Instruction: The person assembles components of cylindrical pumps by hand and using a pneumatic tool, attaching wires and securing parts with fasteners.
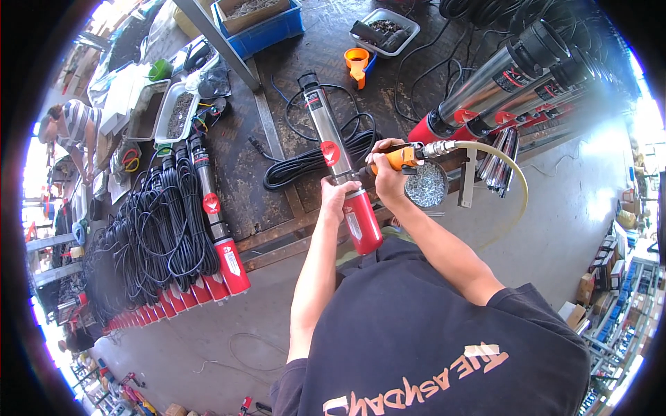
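Note:
A slim submersible pump with a steel tube, a black top and a red lower end lies across the bench edge, its red end toward me. My left hand is closed around the pump where the steel meets the red part. My right hand grips an orange air screwdriver, pointed left at the pump's joint just above my left hand. Whether its tip touches a screw is too small to tell. A pale air hose runs from the tool's metal coupling. Beside the pump lies a coiled black cable.
Several red-ended pumps with cable coils line the left bench edge; more large pumps lie at the right. A bowl of small metal parts sits by my right hand. Farther back are an orange cup, a white tray and a blue bin. Another person bends at far left.

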Demonstrator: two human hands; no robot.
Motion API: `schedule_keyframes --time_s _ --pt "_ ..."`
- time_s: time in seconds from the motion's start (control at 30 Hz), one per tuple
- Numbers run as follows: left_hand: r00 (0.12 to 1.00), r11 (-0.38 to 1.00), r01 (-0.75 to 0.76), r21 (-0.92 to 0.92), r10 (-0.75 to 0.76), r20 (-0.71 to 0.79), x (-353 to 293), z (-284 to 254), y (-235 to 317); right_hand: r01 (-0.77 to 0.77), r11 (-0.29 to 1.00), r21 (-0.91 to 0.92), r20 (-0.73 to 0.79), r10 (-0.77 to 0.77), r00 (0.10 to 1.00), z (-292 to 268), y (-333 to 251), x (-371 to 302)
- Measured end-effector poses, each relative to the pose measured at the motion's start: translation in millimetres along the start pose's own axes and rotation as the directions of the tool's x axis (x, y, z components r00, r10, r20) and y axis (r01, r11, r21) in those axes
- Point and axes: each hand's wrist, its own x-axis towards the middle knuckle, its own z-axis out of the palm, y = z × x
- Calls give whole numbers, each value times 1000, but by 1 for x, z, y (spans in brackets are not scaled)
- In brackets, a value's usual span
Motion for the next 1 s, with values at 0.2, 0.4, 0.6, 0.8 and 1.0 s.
schedule_keyframes --time_s 0.2,0.4,0.6,0.8,1.0 --pt "1000 1000 -3 2 3 -8 0 0 0 40 993 -115 73 -32 997 0 -1 -1" --pt "1000 1000 -13 27 14 -17 0 0 -1 -67 998 1 3 67 998 1 -3 -3" --pt "1000 1000 -22 17 22 8 -2 3 2 -58 998 1 52 58 997 -5 -1 -1" --pt "999 998 29 47 -28 -18 -8 6 5 -32 998 -59 157 41 987 -11 4 -5" --pt "999 997 24 72 -22 -31 -7 6 1 20 997 -68 134 -10 991 -12 15 -7"
